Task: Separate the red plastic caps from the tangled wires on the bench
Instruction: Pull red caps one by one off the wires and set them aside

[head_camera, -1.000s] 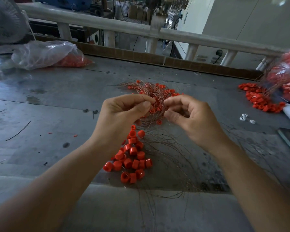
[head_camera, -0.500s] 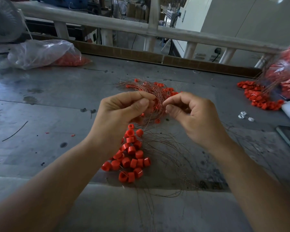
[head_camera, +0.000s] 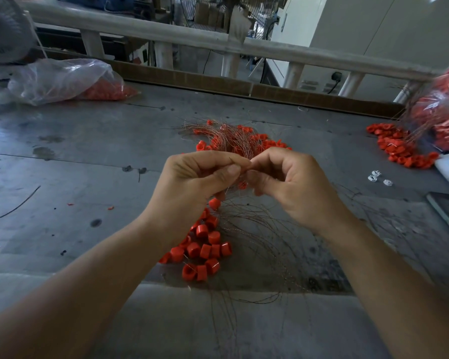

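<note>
Stripping step: your left hand (head_camera: 200, 177) and right hand (head_camera: 290, 182), fingertips meeting, pinch wire strands (head_camera: 240, 174), the tangle of wires (head_camera: 231, 137) at 12 o'clock on the table (head_camera: 88, 151), freed caps (head_camera: 202, 250) heaped at 6 o'clock; next, probably, slide one cap off.

What the left hand (head_camera: 192, 182) and right hand (head_camera: 290, 182) pinch in the tangled wires (head_camera: 228, 138) is hidden behind their fingertips (perhaps a cap). The left wrist (head_camera: 166, 221) covers part of the loose cap pile (head_camera: 205, 251). The right edge cuts off a blurred bag of caps (head_camera: 443, 117).
</note>
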The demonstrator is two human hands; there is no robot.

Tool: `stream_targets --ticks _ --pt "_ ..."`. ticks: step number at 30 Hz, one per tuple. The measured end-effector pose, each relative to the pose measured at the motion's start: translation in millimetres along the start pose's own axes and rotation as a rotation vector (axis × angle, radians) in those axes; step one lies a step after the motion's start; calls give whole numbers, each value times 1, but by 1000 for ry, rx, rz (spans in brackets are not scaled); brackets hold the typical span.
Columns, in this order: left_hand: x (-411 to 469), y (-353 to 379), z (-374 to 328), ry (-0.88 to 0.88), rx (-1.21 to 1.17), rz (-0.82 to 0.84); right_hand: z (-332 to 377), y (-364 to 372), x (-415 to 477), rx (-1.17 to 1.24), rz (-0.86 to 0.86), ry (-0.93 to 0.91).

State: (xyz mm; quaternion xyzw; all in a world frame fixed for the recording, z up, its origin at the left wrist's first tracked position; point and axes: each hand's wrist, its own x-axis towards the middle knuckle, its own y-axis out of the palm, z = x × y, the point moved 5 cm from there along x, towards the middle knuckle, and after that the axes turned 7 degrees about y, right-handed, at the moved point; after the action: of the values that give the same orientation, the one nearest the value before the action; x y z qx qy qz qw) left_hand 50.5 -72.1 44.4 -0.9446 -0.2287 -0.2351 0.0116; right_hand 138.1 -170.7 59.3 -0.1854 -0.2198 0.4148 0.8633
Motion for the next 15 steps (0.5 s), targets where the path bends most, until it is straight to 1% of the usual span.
stream_targets --ticks 4,8,11,15 --pt "0 -3 0 12 55 -31 -2 1 -1 78 36 50" --pt "0 -1 0 6 96 -9 -3 -2 -1 44 -24 48" --pt "-2 0 1 4 131 23 -3 -3 -3 8 -23 67" --pt "-2 -4 4 -21 162 -32 -3 -9 -3 17 -68 70"
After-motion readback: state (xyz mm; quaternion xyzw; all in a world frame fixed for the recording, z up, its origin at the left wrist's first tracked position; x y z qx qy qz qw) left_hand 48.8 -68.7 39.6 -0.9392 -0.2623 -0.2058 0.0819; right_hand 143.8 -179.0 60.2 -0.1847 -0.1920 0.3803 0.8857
